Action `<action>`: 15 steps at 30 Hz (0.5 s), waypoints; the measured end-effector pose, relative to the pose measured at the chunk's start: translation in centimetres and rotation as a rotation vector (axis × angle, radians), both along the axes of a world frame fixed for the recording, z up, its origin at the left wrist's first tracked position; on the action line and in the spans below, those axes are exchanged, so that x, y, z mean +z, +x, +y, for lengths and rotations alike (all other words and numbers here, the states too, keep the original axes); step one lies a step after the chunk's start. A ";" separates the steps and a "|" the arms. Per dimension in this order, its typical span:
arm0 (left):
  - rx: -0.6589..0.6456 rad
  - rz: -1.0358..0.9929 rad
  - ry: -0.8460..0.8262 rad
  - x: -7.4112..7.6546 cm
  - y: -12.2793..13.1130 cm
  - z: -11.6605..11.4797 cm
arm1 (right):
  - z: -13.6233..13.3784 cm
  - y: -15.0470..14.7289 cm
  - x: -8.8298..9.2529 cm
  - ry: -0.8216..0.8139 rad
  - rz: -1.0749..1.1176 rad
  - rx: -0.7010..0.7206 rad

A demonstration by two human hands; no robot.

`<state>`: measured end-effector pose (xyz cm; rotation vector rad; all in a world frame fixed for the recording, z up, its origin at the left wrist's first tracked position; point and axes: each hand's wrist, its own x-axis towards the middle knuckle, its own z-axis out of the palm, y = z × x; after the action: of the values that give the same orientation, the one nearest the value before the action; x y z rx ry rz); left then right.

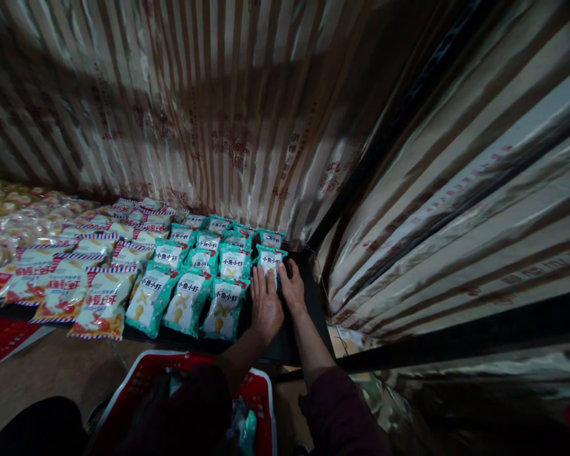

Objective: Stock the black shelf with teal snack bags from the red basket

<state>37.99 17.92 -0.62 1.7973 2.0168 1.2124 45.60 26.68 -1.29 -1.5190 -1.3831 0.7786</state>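
Observation:
Both of my hands are at the right end of a row of teal and white snack bags. My left hand (266,306) lies with its fingers stretched out over the lower part of one snack bag (270,258). At that bag's right edge is my right hand (292,286), thumb and fingers apart, touching its side. Left of my hands, more teal snack bags (184,302) stand in rows on the black shelf (308,285). The bag's lower part is hidden by my fingers.
Red and white snack bags (102,301) and clear-wrapped packs (23,221) fill the shelf's left side. Below it sits a red basket (266,392) with teal bags inside. A black post (342,202) and striped sheeting (237,126) border the shelf behind and right.

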 end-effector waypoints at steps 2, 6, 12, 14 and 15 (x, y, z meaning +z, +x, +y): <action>0.005 0.038 0.012 0.0 0.1 -0.9 | -1.3 0.0 0.4 0.023 -0.031 -0.021; -0.032 0.076 0.038 -0.4 0.2 -2.9 | -5.1 -0.4 1.3 0.096 -0.063 -0.016; -0.175 0.082 0.124 -2.4 -0.7 -8.5 | -12.7 -1.6 2.0 0.169 -0.024 -0.050; -0.234 0.084 0.154 -3.0 -1.3 -11.0 | -15.5 -2.0 1.8 0.195 -0.015 -0.023; -0.263 0.087 0.163 -3.2 -1.7 -12.2 | -16.8 -2.3 1.6 0.205 -0.015 -0.004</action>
<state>36.25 5.68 -3.85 2.1455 1.6955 1.2670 43.34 9.89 0.29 -1.3699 -1.4246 0.6038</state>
